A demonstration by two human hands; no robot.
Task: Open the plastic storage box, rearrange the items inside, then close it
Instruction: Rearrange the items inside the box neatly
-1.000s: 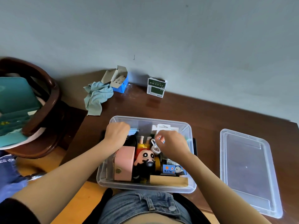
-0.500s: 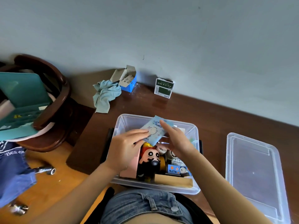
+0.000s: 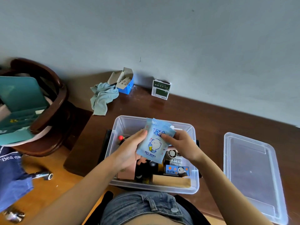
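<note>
Both hands grip wet-wipes pack (image 3: 155, 142) — above open box (image 3: 128, 125).

box (image 3: 194, 184) packed; far-left corner free

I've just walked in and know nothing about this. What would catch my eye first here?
Most likely the pale blue wet wipes packet with a cartoon animal on it, held up by the left hand and right hand over the open plastic storage box in the middle of the dark table. The box is crammed with small items, and its clear lid lies on the table to the right.
</note>
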